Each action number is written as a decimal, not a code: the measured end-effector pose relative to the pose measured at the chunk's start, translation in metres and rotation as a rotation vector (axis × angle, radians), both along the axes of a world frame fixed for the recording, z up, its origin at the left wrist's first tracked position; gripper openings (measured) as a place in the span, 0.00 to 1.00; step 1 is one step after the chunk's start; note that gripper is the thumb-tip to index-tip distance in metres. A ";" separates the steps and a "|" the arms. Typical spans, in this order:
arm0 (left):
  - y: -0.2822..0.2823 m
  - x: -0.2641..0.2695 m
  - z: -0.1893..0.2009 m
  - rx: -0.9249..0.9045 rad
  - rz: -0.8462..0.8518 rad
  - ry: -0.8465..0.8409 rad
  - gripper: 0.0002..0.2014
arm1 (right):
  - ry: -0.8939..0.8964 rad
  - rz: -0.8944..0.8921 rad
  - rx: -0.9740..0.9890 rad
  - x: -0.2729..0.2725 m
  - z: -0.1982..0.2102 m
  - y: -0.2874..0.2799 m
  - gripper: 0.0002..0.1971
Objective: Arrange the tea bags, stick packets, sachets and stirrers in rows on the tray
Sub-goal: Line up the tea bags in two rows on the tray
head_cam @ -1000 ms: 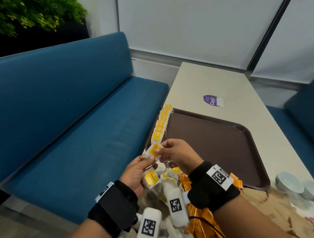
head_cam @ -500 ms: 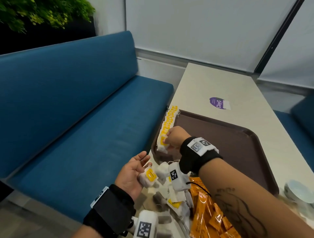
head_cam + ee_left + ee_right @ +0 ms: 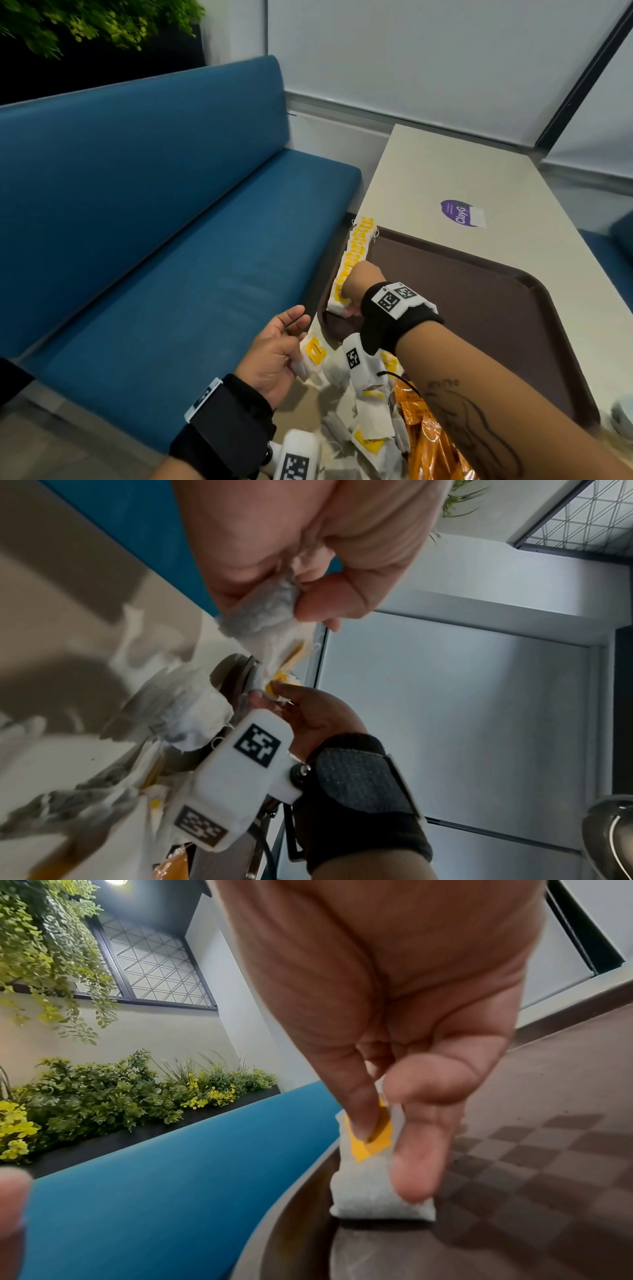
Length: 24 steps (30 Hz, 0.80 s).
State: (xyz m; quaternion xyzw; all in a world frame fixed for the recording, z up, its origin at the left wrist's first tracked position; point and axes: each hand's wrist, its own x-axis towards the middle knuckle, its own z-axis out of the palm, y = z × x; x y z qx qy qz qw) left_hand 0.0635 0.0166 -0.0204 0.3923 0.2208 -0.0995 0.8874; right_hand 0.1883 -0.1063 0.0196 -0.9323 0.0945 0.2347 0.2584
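Note:
A row of yellow-tagged tea bags (image 3: 358, 245) stands along the left rim of the brown tray (image 3: 479, 308). At the row's near end my right hand (image 3: 349, 298) pinches one tea bag (image 3: 373, 1175), its base resting on the tray floor by the rim. In the right wrist view, one finger presses the yellow tag and another lies along the bag's side. My left hand (image 3: 294, 346) hovers off the tray's near left corner and grips another tea bag (image 3: 313, 356) in its curled fingers. A loose pile of tea bags (image 3: 366, 431) and orange stick packets (image 3: 428, 445) lies under my right forearm.
A blue bench (image 3: 171, 274) runs along the table's left side. The cream table (image 3: 445, 171) carries a purple sticker (image 3: 460, 213) beyond the tray. Pale bowls (image 3: 623, 418) sit at the right edge. Most of the tray floor is bare.
A second ago both hands met over a tea bag near the tray corner. My right hand then carried it onto the tray to the row's near end; the left hand stayed back with another bag.

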 end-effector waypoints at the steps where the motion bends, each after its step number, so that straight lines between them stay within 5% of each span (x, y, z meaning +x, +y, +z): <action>1: -0.001 0.001 0.000 0.001 -0.004 0.000 0.29 | 0.002 -0.021 0.011 0.002 -0.002 0.000 0.20; 6: -0.007 0.003 0.003 -0.024 -0.022 -0.030 0.29 | -0.137 0.041 -0.016 0.005 -0.010 -0.015 0.10; 10: -0.011 0.002 0.011 -0.053 -0.035 -0.073 0.28 | -0.254 -0.004 0.241 -0.020 0.015 -0.031 0.13; 21: -0.028 -0.013 0.028 -0.114 -0.030 -0.216 0.23 | 0.123 -0.070 0.727 -0.108 0.032 -0.055 0.20; 24: -0.032 -0.018 0.029 -0.086 -0.023 -0.231 0.23 | 0.110 -0.129 0.789 -0.117 0.023 -0.058 0.12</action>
